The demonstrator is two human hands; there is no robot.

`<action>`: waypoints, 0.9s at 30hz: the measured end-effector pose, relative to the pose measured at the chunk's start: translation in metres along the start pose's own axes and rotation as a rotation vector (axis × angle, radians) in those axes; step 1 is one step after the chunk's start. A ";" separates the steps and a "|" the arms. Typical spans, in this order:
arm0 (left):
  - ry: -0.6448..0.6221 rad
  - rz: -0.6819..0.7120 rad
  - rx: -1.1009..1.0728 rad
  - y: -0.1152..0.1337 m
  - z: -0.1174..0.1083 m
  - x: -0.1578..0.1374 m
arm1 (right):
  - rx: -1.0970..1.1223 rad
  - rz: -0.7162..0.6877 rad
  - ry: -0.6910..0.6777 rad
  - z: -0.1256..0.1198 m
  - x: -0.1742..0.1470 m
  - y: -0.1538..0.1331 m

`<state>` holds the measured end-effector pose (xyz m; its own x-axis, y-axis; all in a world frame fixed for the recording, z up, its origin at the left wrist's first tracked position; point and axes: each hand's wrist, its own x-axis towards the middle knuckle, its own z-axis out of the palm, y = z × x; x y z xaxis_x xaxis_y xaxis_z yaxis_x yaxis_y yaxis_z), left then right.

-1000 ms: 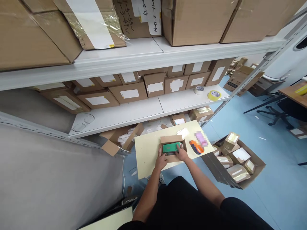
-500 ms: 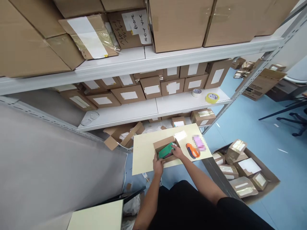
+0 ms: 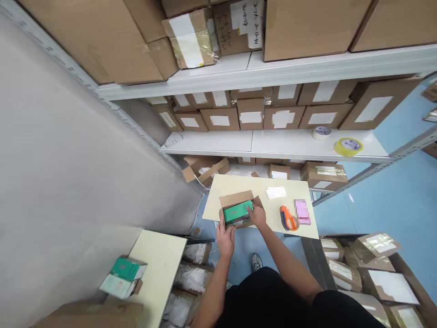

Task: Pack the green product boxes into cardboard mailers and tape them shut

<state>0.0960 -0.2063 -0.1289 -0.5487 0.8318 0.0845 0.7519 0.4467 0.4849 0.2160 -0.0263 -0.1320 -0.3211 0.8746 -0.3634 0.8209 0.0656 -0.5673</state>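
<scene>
A small open cardboard box (image 3: 235,199) sits on the cream table with its flaps up. Inside it lies a green box (image 3: 235,212), nearly level and filling most of the opening. My left hand (image 3: 225,239) grips the carton's near left edge, thumb up along the side and fingers at the front. My right hand (image 3: 257,215) is closed at the right end of the green box, its fingertips on the top. What lies beneath the green box is mostly hidden.
On the cream table (image 3: 211,200) are white papers (image 3: 276,192), an orange-and-blue tape dispenser (image 3: 288,218) and a blurred pink item (image 3: 302,212). Shelves of cartons stand behind. A large carton of packed parcels (image 3: 389,284) is at right; green boxes (image 3: 124,275) lie on a side table.
The view has swung left, bringing the side table's green boxes into sight. In the carton, the green box has turned from a slant to nearly level, with my right hand still on it.
</scene>
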 end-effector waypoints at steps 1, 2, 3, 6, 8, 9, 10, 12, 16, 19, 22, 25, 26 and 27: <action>-0.016 -0.041 -0.003 0.001 -0.006 -0.007 | -0.032 -0.004 -0.010 0.001 -0.002 -0.006; -0.028 -0.080 -0.011 0.002 -0.012 -0.013 | -0.059 -0.015 -0.018 0.003 -0.004 -0.012; -0.034 -0.115 -0.020 0.001 -0.018 -0.020 | -0.078 -0.030 -0.025 0.006 -0.007 -0.017; -0.018 -0.204 -0.028 -0.008 -0.035 -0.041 | -0.097 -0.108 -0.051 0.021 -0.020 -0.029; 0.014 -0.246 -0.012 -0.020 -0.049 -0.055 | -0.089 -0.181 -0.060 0.034 -0.031 -0.036; 0.031 -0.264 -0.002 -0.027 -0.056 -0.063 | -0.084 -0.221 -0.066 0.040 -0.038 -0.040; 0.047 -0.284 0.006 -0.034 -0.064 -0.072 | -0.080 -0.260 -0.072 0.047 -0.044 -0.045; 0.078 -0.327 0.008 -0.047 -0.078 -0.089 | -0.079 -0.333 -0.087 0.058 -0.058 -0.055; 0.134 -0.410 -0.032 -0.071 -0.099 -0.127 | -0.100 -0.434 -0.128 0.075 -0.089 -0.080; 0.162 -0.470 -0.062 -0.089 -0.110 -0.157 | -0.124 -0.501 -0.178 0.087 -0.117 -0.098; 0.187 -0.534 -0.067 -0.106 -0.121 -0.189 | -0.138 -0.576 -0.228 0.099 -0.149 -0.112; 0.219 -0.576 -0.071 -0.121 -0.134 -0.222 | -0.130 -0.621 -0.265 0.112 -0.181 -0.122; 0.229 -0.586 -0.077 -0.125 -0.139 -0.234 | -0.121 -0.640 -0.279 0.117 -0.192 -0.125; 0.243 -0.596 -0.084 -0.129 -0.145 -0.245 | -0.113 -0.662 -0.297 0.122 -0.202 -0.128</action>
<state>0.0808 -0.5156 -0.0863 -0.9375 0.3467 -0.0301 0.2675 0.7732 0.5751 0.1183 -0.2702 -0.0754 -0.8676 0.4690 -0.1651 0.4494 0.5977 -0.6639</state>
